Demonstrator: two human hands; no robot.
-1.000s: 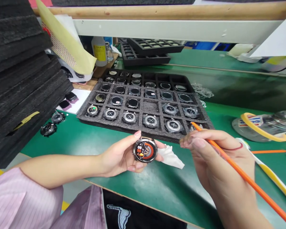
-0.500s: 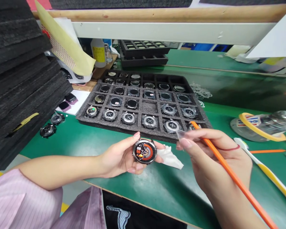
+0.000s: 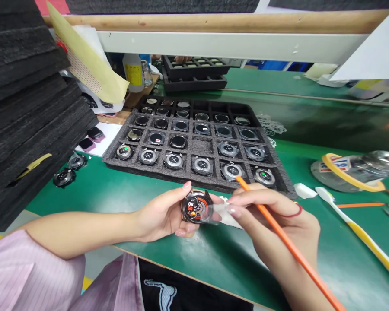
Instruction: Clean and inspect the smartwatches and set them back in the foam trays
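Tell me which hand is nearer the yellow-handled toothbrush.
Right. The right hand sits left of the yellow-handled toothbrush, not touching it, holding an orange-handled brush. The left hand is much farther left, holding a round smartwatch.

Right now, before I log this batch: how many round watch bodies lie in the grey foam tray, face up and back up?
Round watch bodies face up: 18
Round watch bodies back up: 8
Total in the grey foam tray: 26
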